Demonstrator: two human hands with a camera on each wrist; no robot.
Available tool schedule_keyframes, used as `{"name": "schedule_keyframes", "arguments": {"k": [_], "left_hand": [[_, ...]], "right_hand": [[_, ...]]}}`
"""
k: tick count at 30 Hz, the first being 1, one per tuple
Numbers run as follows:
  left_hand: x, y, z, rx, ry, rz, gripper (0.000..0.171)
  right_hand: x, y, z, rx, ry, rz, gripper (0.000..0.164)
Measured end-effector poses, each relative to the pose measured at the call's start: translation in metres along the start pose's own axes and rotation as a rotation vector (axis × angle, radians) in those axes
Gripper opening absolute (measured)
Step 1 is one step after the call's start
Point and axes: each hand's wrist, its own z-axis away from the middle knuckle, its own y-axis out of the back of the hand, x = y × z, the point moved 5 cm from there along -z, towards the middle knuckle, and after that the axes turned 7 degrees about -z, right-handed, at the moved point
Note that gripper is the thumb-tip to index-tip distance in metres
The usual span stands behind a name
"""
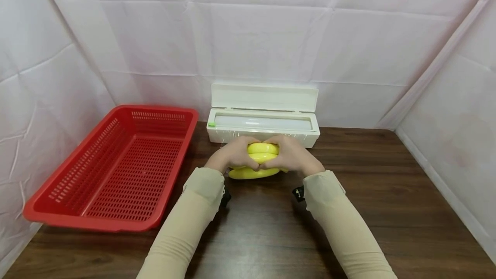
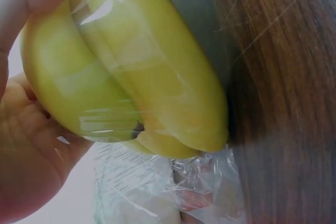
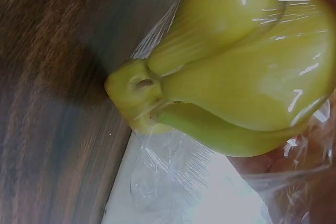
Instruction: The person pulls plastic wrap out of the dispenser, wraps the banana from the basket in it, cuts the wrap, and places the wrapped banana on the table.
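A bunch of yellow bananas (image 1: 253, 173) lies low over the table, in front of a white cling film dispenser (image 1: 314, 134). My left hand (image 1: 234, 154) holds its left side and my right hand (image 1: 292, 154) its right side, thumbs nearly meeting in front. In the left wrist view, clear cling film (image 2: 131, 182) stretches tight over the banana tips, with loose film beyond them. The right wrist view shows the joined stem (image 3: 139, 85) near the tabletop and wrinkled film below it. Fingers behind the bunch are mostly hidden.
The dispenser's lid (image 1: 265, 97) stands raised, with a white roll (image 1: 263, 122) inside. To the left sits a red perforated plastic basket (image 1: 190, 141). White cloth walls (image 1: 263, 42) enclose the dark wooden table (image 1: 372, 184) at the back and sides.
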Motion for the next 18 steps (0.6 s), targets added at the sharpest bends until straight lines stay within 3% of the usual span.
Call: {"name": "schedule_keyframes", "arguments": {"k": [3,9,14,18], "left_hand": [[-0.001,0.001,-0.002,0.006,-0.031,0.012,0.054],[0.002,0.004,0.0,0.037,-0.048,-0.006,0.079],[0.015,0.002,0.007,0.14,-0.09,-0.192,0.079],[0.025,-0.008,0.013,0.196,-0.054,-0.389,0.097]], "right_hand": [[0.002,0.0,-0.003,-0.002,-0.011,-0.013,0.04],[0.005,-0.002,-0.007,-0.013,-0.055,-0.057,0.035],[0.006,0.0,-0.009,-0.028,-0.076,-0.084,0.038],[0.008,0.001,-0.012,-0.039,-0.094,-0.101,0.044]]}}
